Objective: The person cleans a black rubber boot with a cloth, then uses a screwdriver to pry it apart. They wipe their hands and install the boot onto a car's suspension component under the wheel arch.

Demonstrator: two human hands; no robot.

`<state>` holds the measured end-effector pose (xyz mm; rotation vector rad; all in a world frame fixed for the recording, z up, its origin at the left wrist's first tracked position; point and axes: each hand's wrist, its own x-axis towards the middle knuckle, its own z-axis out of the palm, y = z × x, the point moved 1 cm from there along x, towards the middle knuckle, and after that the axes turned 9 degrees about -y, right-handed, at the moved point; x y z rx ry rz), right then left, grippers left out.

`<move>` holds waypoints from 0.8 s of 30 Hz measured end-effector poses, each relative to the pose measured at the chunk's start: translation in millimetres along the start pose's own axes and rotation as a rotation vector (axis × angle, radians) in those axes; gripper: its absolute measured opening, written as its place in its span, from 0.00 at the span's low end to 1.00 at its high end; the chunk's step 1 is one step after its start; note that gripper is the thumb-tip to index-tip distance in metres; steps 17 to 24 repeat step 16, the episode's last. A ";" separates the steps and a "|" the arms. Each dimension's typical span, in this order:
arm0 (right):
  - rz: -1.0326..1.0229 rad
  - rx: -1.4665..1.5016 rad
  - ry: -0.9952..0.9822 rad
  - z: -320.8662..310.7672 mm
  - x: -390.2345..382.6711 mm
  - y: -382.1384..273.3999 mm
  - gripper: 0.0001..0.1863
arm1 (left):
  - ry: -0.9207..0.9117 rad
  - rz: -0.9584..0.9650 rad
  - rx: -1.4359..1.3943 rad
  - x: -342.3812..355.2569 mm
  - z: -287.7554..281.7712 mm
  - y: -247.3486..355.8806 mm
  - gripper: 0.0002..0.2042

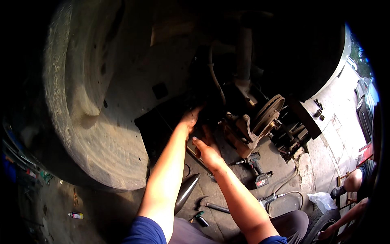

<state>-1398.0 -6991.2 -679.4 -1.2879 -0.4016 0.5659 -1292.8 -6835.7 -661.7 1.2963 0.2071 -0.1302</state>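
Both my arms reach up into a shadowed wheel well. My left hand (191,118) is deep beside the suspension, and its fingers are lost in the dark. Below and to the right, my right hand (208,153) is closed, thumb uppermost; what lies in its grip is too dark to name. Right of my hands is the wheel hub with a rusty brake disc (269,114) and a caliper bracket (245,142). A strut (243,57) rises above the hub, with a hose (212,67) hanging to its left.
The fender liner (109,150) curves along the left. On the floor lie a cordless impact wrench (257,170), a hammer (215,206), an air tool (266,200) with its hose, and a spray can (76,215). At the lower right, another person's hand touches a tire (321,223) near a plastic bag (323,201).
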 end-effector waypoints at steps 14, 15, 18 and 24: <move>0.022 1.137 -0.227 14.0 68.2 -19.7 0.10 | 0.019 -0.150 -0.102 7.3 -35.3 -19.3 0.29; 0.034 1.112 -0.214 19.6 67.7 -22.1 0.11 | 0.058 -0.141 -0.162 6.9 -42.8 -22.4 0.28; 0.046 1.087 -0.202 25.1 65.2 -24.0 0.11 | 0.088 -0.105 -0.143 6.1 -50.0 -25.7 0.27; 0.046 1.087 -0.202 25.1 65.2 -24.0 0.11 | 0.088 -0.105 -0.143 6.1 -50.0 -25.7 0.27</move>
